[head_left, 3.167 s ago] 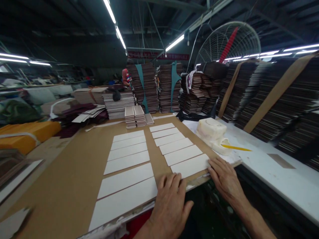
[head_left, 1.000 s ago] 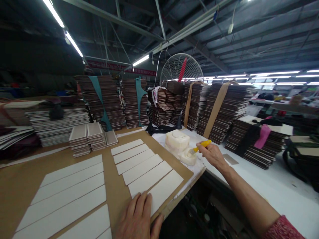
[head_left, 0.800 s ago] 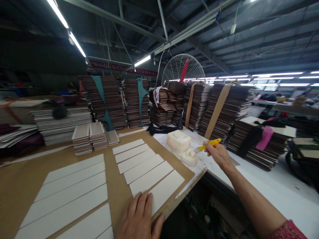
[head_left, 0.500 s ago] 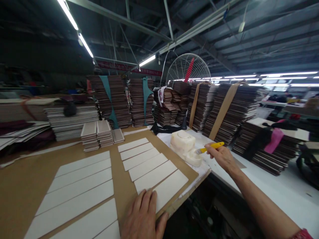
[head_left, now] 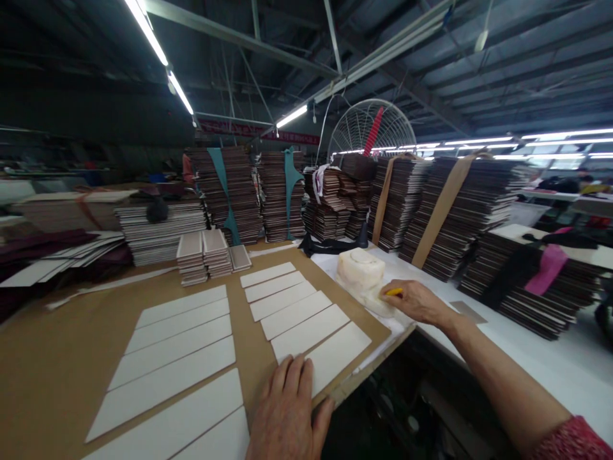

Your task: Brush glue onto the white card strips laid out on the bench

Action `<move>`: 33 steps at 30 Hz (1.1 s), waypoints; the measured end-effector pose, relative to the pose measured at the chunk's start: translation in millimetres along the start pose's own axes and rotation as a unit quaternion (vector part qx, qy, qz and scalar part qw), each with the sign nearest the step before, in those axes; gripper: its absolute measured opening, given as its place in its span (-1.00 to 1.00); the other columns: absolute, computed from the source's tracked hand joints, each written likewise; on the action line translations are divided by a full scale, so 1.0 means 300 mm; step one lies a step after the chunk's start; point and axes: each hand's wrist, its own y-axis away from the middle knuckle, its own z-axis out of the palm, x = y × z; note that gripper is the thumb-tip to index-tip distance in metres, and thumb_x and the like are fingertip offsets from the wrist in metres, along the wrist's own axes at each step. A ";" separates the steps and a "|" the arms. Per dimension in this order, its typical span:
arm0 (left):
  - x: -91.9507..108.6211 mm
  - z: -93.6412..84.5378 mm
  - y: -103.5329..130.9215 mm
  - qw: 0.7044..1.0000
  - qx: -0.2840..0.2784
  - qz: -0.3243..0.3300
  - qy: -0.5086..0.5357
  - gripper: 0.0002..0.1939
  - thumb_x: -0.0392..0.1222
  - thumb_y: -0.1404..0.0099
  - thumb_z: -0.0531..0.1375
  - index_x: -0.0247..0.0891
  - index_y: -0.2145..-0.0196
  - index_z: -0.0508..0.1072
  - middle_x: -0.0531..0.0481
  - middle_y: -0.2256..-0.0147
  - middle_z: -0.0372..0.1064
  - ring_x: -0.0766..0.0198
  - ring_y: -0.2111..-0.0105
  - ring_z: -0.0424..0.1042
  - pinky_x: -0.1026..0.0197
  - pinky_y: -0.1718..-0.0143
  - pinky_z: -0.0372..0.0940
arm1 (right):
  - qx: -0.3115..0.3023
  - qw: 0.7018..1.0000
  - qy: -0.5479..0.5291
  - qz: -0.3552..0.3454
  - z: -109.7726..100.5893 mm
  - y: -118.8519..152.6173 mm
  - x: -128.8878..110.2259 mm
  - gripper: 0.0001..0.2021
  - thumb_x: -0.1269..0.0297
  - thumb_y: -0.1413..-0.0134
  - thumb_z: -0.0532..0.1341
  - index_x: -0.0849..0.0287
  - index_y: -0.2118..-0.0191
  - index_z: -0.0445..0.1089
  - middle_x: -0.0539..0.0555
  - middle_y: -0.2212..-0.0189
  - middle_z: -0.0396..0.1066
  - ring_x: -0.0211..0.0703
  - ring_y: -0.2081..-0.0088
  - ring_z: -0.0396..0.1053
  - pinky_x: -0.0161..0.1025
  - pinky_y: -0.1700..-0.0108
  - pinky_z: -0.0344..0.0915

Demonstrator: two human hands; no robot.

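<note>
My right hand [head_left: 417, 301] is closed around the yellow handle of a paintbrush [head_left: 394, 292]. Its bristles are hidden by the fingers, over the low front part of a whitish, paste-coated container [head_left: 360, 271]. Flat and with fingers stretched out, my left hand [head_left: 289, 407] rests at the near ends of the white card strips [head_left: 341, 354]. It holds nothing. These strips lie side by side in a slanted row on a brown sheet [head_left: 62, 358]. A second row of wider white strips [head_left: 177, 361] lies to the left.
Small stacks of pale panels [head_left: 214, 252] stand at the sheet's far edge. Behind them rise tall stacks of dark boards [head_left: 230, 191], some tied with cloth strips. A white table [head_left: 517, 332] extends to the right. Beyond the stacks is a large fan [head_left: 373, 128].
My right hand has lowered and turned the paintbrush at the container, so less of its yellow handle shows. The view has shifted slightly left; my left hand stays on the strips.
</note>
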 end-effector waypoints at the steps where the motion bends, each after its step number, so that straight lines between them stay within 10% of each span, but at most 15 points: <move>1: 0.002 -0.002 -0.001 1.000 -0.001 -0.002 0.001 -0.52 0.03 -0.38 0.14 -0.25 -0.15 0.40 -0.14 -0.13 0.43 -0.07 -0.14 0.36 -0.06 -0.10 0.36 | 0.002 1.000 -0.012 0.002 -0.012 0.000 0.000 -0.76 0.01 0.06 0.38 0.07 0.38 0.57 0.00 0.43 0.53 -0.11 0.41 0.40 -0.21 0.29 0.30; 8: 0.012 -0.014 -0.004 1.000 -0.011 -0.009 0.012 -0.52 0.01 -0.37 0.14 -0.30 -0.14 0.42 -0.18 -0.12 0.43 -0.09 -0.14 0.36 -0.13 -0.12 0.34 | 0.103 0.989 -0.065 0.084 -0.060 0.024 0.048 -0.55 -0.17 0.01 0.26 0.18 0.34 0.56 0.07 0.54 0.48 -0.11 0.53 0.38 -0.22 0.47 0.26; 33: 0.068 -0.141 -0.038 0.985 -0.100 -0.059 0.131 -0.31 0.27 -0.34 0.13 -0.28 -0.21 0.38 -0.23 -0.29 0.24 -0.24 -0.26 0.22 -0.35 -0.30 0.11 | 0.139 0.981 -0.003 0.135 -0.045 0.046 0.146 -0.47 -0.38 0.24 0.25 0.05 0.60 0.54 0.31 0.52 0.49 0.19 0.49 0.42 0.14 0.35 0.24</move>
